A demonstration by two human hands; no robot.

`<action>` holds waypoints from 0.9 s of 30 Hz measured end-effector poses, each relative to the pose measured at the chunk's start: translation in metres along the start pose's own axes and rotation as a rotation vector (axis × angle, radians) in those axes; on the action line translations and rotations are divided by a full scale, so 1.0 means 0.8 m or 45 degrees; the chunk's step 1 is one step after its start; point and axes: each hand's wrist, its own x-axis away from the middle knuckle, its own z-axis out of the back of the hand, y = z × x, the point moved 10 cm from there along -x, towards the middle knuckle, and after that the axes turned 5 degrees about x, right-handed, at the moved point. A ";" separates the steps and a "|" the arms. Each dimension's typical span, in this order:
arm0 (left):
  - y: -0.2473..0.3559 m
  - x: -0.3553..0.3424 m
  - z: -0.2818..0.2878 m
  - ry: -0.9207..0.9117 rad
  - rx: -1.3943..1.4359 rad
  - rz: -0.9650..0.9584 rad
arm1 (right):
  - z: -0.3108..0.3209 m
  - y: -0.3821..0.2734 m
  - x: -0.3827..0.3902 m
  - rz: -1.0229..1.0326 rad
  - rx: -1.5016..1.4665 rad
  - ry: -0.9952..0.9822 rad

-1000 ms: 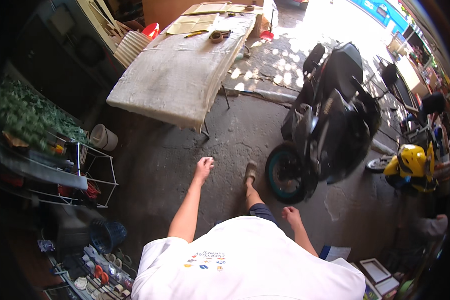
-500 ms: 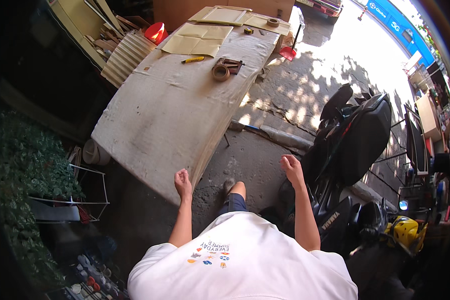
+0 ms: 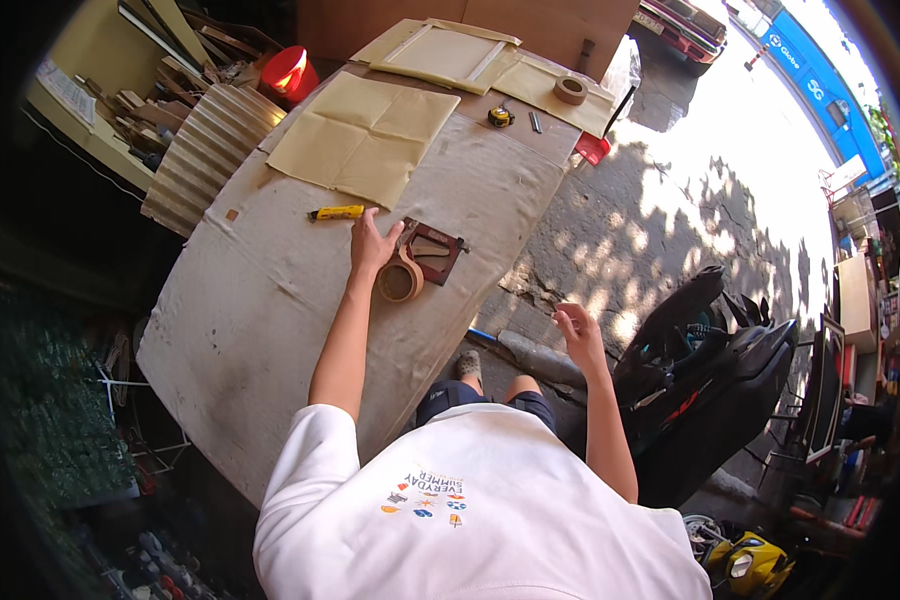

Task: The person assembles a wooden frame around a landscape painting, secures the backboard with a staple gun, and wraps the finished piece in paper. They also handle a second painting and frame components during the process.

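My left hand (image 3: pixel 373 243) reaches over the cloth-covered table (image 3: pixel 240 300), fingers spread and nothing in its grasp. Its fingertips are close to a yellow utility knife (image 3: pixel 338 213) lying on the cloth. Beside the thumb is a roll of brown tape (image 3: pixel 400 281), which rests against a dark red staple gun (image 3: pixel 444 262); whether the hand touches either, I cannot tell. Off the table's right side, my right hand (image 3: pixel 582 338) hangs in the air, its fingers loosely bent and apart, with no object visible in it.
Folded yellowish paper (image 3: pixel 365 135), a paper-wrapped frame (image 3: pixel 445 55), a tape measure (image 3: pixel 500 116) and another tape roll (image 3: pixel 570 91) lie toward the far end. A red bucket (image 3: pixel 289 75) stands left of the table. A black motorcycle (image 3: pixel 710 390) is at the right.
I have stepped forward along the table. My left hand has gone from the near edge out to the utility knife and tape roll; my right hand stays out at the side.
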 end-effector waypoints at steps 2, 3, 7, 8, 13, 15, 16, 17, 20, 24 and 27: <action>0.027 -0.057 -0.042 -0.111 -0.042 0.027 | 0.030 0.002 -0.042 -0.034 0.038 0.043; 0.034 -0.076 -0.067 -0.176 -0.073 0.066 | 0.043 0.013 -0.060 -0.067 0.049 0.060; 0.028 -0.155 -0.129 -0.209 -0.179 0.170 | 0.071 0.047 -0.173 -0.073 0.215 0.062; 0.016 -0.169 -0.144 -0.242 -0.185 0.208 | 0.075 0.055 -0.208 -0.059 0.267 0.063; -0.016 -0.220 -0.216 -0.183 -0.340 0.235 | 0.083 0.024 -0.434 0.211 0.466 0.003; -0.020 -0.248 -0.237 -0.095 -0.410 0.230 | 0.068 0.014 -0.536 0.339 0.509 -0.058; -0.021 -0.261 -0.242 -0.032 -0.452 0.229 | 0.054 0.008 -0.579 0.373 0.479 -0.111; -0.022 -0.277 -0.247 0.031 -0.493 0.229 | 0.044 -0.007 -0.631 0.461 0.475 -0.169; -0.027 -0.301 -0.250 -0.053 -0.700 0.291 | 0.008 -0.071 -0.740 0.612 0.473 -0.304; -0.007 -0.325 -0.221 0.004 -0.392 0.471 | -0.023 -0.103 -0.855 0.806 0.598 -0.296; 0.061 -0.303 -0.216 -0.045 -0.411 0.340 | -0.077 -0.122 -0.931 0.959 0.707 -0.322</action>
